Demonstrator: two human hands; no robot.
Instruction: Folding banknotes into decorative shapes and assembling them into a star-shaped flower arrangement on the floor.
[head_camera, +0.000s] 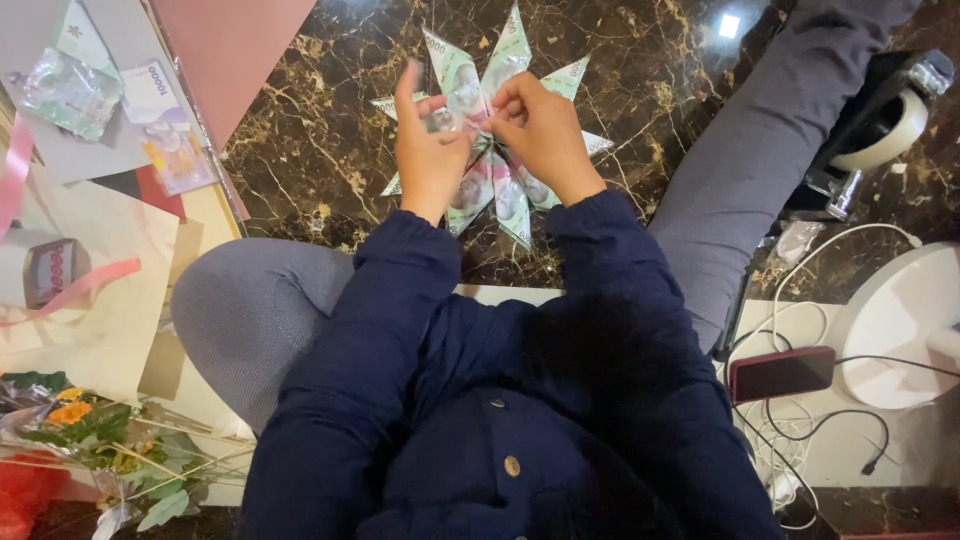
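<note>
Head view: the left hand (428, 150) and right hand (543, 135) meet over a star-shaped fan of folded banknotes (492, 165). The left hand pinches the centre with thumb and lower fingers, one finger raised straight. The right hand is curled nearly closed, fingertips gripping the same centre. The banknote star is held just above a dark marble floor (320, 140) with gold veining. Loose banknotes (160, 110) and paper sheets (90, 300) lie at left, flowers (90, 430) below them. A tape dispenser (880, 120), phone (782, 372) and white cables (800, 300) lie at right.
</note>
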